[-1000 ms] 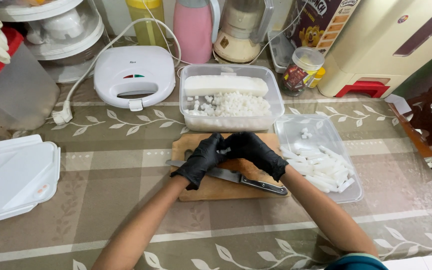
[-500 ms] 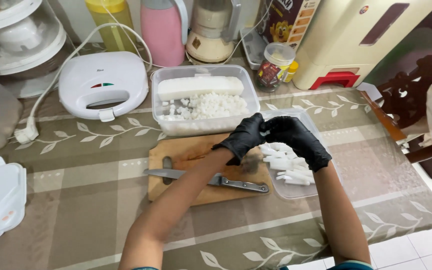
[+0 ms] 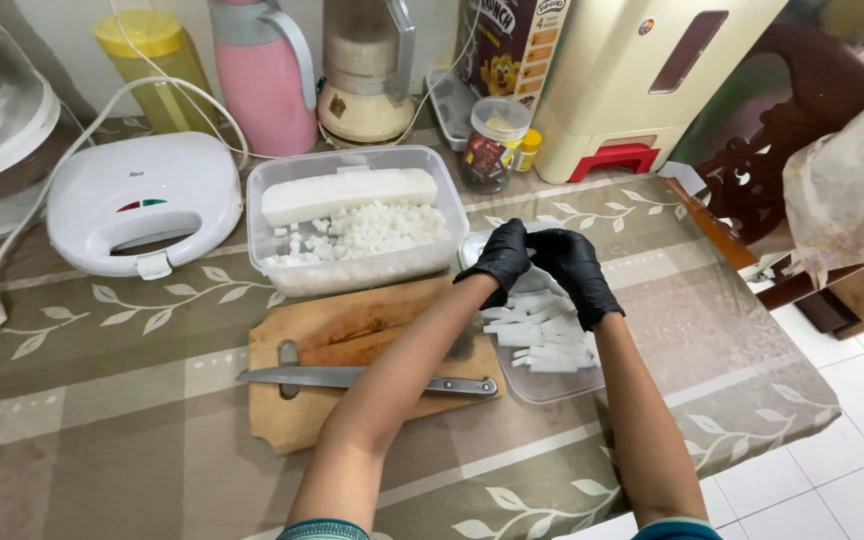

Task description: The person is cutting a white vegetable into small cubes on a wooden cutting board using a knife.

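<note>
Probably a home kitchen: blender (image 3: 365, 70), sandwich maker (image 3: 147, 200), chopping board (image 3: 352, 350).

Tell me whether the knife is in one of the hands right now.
No. The knife lies flat on the wooden cutting board, while the left hand and right hand are over the tray of white strips.

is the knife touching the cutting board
Touching. The head view shows the knife lying flat across the wooden cutting board, no gap visible beneath it.

I see white sticks (image 3: 542, 335) lying flat in a loose pile, just under my hands (image 3: 537, 262). They sit in a clear tray (image 3: 552, 385) that reaches below my gloved fingers toward my forearms.
</note>
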